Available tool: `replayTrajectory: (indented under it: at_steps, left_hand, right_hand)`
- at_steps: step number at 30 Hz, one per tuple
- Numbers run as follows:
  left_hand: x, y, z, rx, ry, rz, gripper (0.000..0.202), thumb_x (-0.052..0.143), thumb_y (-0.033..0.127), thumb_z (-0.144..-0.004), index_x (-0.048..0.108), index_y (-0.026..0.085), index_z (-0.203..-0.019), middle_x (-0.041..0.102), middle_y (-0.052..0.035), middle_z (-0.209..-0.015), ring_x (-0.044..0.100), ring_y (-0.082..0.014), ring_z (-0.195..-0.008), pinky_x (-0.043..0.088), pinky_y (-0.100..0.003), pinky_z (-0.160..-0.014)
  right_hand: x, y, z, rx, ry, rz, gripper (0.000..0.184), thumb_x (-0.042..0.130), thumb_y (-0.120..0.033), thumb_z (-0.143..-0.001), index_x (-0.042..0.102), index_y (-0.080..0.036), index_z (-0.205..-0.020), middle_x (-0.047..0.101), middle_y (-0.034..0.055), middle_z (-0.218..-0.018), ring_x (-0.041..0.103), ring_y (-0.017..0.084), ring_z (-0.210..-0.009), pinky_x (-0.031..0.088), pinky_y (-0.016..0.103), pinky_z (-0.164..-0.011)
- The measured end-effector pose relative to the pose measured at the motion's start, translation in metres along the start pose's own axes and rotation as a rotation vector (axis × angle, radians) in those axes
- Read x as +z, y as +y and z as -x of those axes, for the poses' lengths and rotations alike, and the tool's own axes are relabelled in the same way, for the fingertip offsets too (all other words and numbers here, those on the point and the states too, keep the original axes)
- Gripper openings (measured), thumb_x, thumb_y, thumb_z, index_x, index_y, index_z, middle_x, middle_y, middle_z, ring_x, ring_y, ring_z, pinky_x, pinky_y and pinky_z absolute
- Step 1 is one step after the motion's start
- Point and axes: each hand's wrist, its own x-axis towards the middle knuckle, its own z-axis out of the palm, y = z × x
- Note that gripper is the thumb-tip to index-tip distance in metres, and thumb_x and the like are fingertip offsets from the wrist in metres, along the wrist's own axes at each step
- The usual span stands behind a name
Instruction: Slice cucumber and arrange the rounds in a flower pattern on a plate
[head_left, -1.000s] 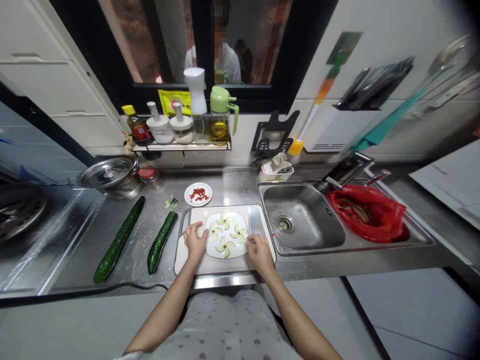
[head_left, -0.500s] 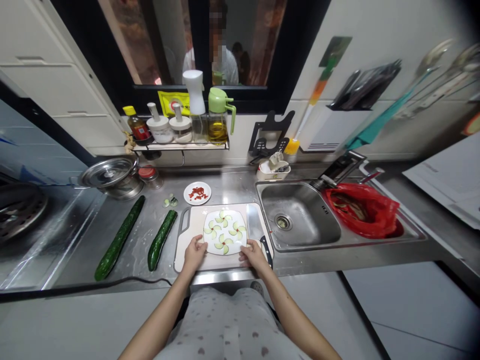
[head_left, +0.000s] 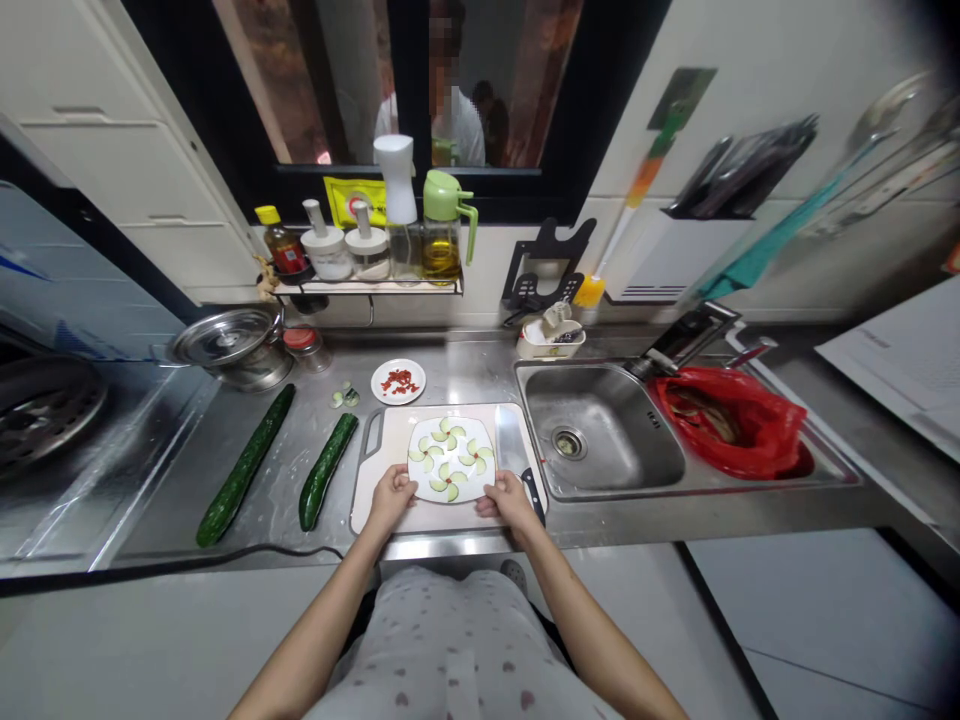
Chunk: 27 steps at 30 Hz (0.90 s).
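A white square plate (head_left: 452,460) carries several cucumber slices (head_left: 475,457) laid out as pinwheel flowers with red bits at their centres. My left hand (head_left: 391,497) grips its lower left edge, thumb on the rim and fingers curled beneath. At the lower right edge my right hand (head_left: 510,500) pinches the rim the same way. Under the plate is a pale cutting board (head_left: 373,485) with a grey border. On the board's right side lies a kitchen knife (head_left: 512,440), its black handle beside my right hand.
Left of the board lie a shorter cucumber (head_left: 328,472) and a long cucumber (head_left: 246,466). Behind stand a small plate of red pieces (head_left: 384,381), cucumber scraps (head_left: 345,396), a red-lidded jar (head_left: 306,349) and a lidded pot (head_left: 232,350). The sink (head_left: 600,425) and a red plastic bag (head_left: 739,425) are to the right.
The view has shifted slightly, so the scene sits a little differently in the frame. Both hands keep hold of the plate, which stays over the cutting board.
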Motion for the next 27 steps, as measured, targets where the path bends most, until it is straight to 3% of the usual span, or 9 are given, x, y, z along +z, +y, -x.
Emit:
replayTrajectory:
  at_steps: [8, 16, 22, 27]
  left_hand:
    - [-0.014, 0.032, 0.032, -0.018, -0.228, 0.158, 0.061, 0.075, 0.035, -0.063, 0.042, 0.021, -0.112, 0.064, 0.0053, -0.069, 0.065, -0.0128, -0.064, 0.055, -0.025, -0.063]
    - [-0.019, 0.04, 0.045, -0.036, -0.212, 0.204, 0.07, 0.079, 0.039, -0.059, 0.041, 0.022, -0.115, 0.069, 0.0003, -0.077, 0.065, -0.014, -0.063, 0.052, -0.024, -0.059]
    - [-0.01, 0.04, 0.049, -0.069, -0.162, 0.149, 0.074, 0.075, 0.048, -0.059, 0.043, 0.021, -0.12, 0.069, -0.0019, -0.079, 0.068, -0.0181, -0.073, 0.054, -0.028, -0.066]
    - [0.006, 0.024, 0.052, -0.089, -0.258, 0.184, 0.075, 0.076, 0.047, -0.062, 0.041, 0.021, -0.122, 0.07, -0.0024, -0.083, 0.068, -0.0187, -0.075, 0.055, -0.03, -0.068]
  right_hand:
    - [-0.011, -0.021, 0.034, -0.107, -0.109, -0.07, 0.039, 0.069, -0.034, -0.065, 0.044, -0.023, -0.092, 0.061, -0.0065, -0.06, 0.062, 0.013, -0.05, 0.051, 0.023, -0.049]
    - [-0.012, -0.03, 0.053, -0.094, -0.148, -0.075, 0.048, 0.072, -0.042, -0.063, 0.048, -0.023, -0.1, 0.061, -0.0065, -0.061, 0.062, 0.016, -0.053, 0.05, 0.025, -0.051]
    - [0.002, -0.026, 0.05, -0.06, -0.153, -0.171, 0.053, 0.073, -0.041, -0.066, 0.054, -0.023, -0.113, 0.071, 0.0061, -0.1, 0.069, 0.025, -0.088, 0.057, 0.031, -0.064]
    - [0.013, -0.017, 0.052, -0.09, -0.056, -0.413, 0.064, 0.074, -0.044, -0.069, 0.051, -0.023, -0.125, 0.068, 0.0104, -0.117, 0.067, 0.028, -0.103, 0.06, 0.039, -0.075]
